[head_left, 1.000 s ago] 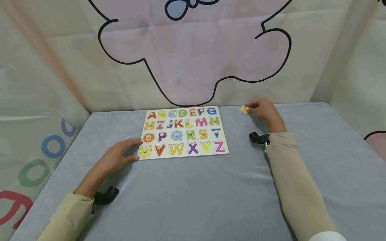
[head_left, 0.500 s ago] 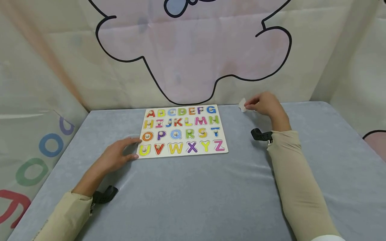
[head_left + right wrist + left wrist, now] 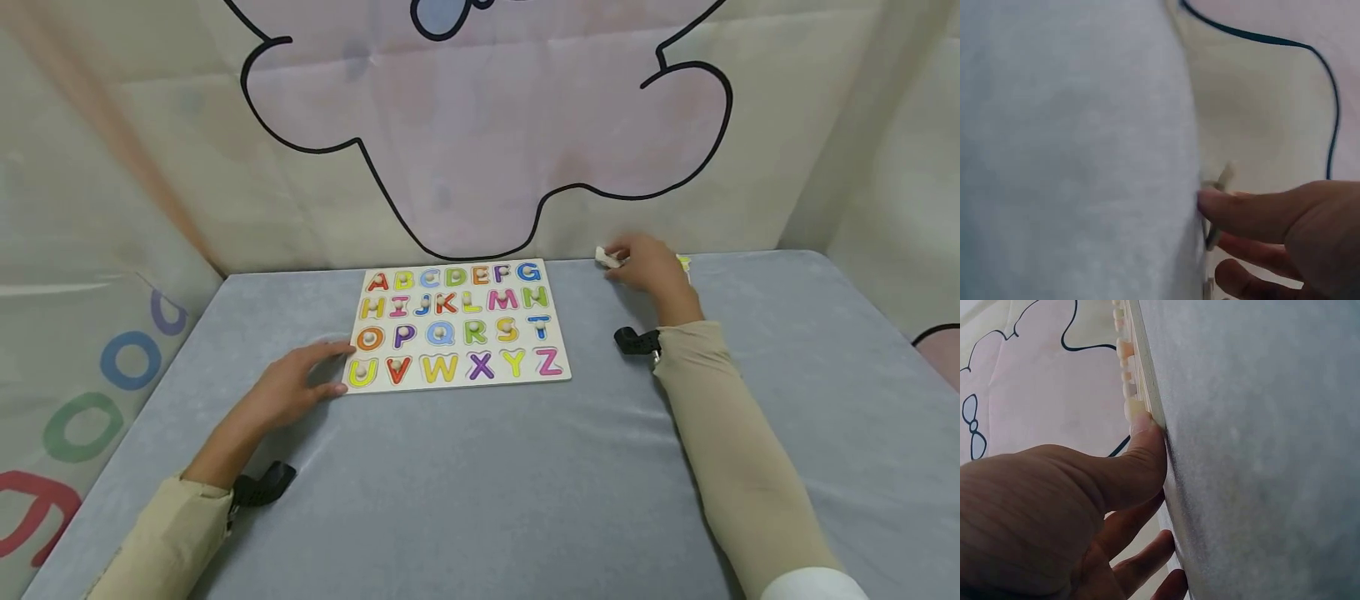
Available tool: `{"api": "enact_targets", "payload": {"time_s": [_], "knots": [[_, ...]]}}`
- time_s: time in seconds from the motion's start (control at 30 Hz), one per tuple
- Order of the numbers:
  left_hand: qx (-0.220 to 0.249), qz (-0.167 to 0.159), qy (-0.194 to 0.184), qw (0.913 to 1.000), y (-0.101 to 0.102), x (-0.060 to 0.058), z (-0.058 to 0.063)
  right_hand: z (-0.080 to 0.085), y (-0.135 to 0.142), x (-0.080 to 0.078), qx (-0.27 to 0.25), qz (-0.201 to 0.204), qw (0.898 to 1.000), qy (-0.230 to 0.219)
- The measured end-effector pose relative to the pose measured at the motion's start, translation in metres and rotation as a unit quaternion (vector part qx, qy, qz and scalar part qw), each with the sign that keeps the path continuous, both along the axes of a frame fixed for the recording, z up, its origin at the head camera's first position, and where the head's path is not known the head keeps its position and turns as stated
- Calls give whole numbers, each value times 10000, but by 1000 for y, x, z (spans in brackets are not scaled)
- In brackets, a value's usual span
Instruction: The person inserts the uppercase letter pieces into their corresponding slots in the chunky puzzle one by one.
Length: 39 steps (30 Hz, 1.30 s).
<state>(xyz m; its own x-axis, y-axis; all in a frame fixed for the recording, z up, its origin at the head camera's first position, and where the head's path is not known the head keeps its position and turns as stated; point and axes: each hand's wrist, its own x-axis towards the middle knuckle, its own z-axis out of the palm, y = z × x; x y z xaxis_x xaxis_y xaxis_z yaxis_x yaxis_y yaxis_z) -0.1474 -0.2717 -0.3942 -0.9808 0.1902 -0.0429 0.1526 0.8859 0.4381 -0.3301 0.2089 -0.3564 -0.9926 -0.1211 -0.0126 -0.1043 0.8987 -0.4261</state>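
A wooden alphabet puzzle board (image 3: 491, 381) lies at the far middle of the table; most letters carry small knobs, while W, X, Y and Z show none. My left hand (image 3: 288, 387) rests against its left edge, thumb near the front corner and fingers farther back. In the left wrist view the thumb (image 3: 1138, 465) touches the board's side. To the right of the board, my right hand (image 3: 647, 268) pinches a letter puzzle piece (image 3: 606, 257), its pale wood side showing. Which letter it is cannot be told. Fingers cover part of the piece (image 3: 1225, 178) in the right wrist view.
Just behind the right hand, a yellow piece (image 3: 683, 262) lies partly hidden near the table's back edge. A grey-blue cloth (image 3: 480, 483) covers the table. Fabric walls (image 3: 450, 150) with printed drawings stand behind and at both sides.
The right hand has picked the yellow letter piece off the table and turned it, so its pale side shows. A yellow piece now appears behind that hand. My left hand stays at the board.
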Motion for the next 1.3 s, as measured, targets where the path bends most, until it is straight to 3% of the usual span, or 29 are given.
{"api": "enact_targets", "payload": {"time_s": [0.13, 0.23, 0.43, 0.63, 0.97, 1.3], "knots": [[-30, -9, 1, 10000, 1, -3, 0, -2, 3, 0, 173, -307, 9988, 346], [-55, -23, 30, 10000, 1, -4, 1, 2, 4, 1, -41, -226, 9989, 419], [-39, -66, 69, 9999, 0, -4, -1, 8, 3, 2, -621, 401, 9970, -222], [-15, -70, 79, 9999, 0, -3, -3, 5, 2, 3, -640, 842, 9899, -939], [-31, -29, 53, 10000, 0, -2, -2, 4, -6, 5, -260, 1115, 9919, -543], [-26, -14, 24, 10000, 0, -1, -2, 1, -14, 6, -52, 944, 9943, -486]]}}
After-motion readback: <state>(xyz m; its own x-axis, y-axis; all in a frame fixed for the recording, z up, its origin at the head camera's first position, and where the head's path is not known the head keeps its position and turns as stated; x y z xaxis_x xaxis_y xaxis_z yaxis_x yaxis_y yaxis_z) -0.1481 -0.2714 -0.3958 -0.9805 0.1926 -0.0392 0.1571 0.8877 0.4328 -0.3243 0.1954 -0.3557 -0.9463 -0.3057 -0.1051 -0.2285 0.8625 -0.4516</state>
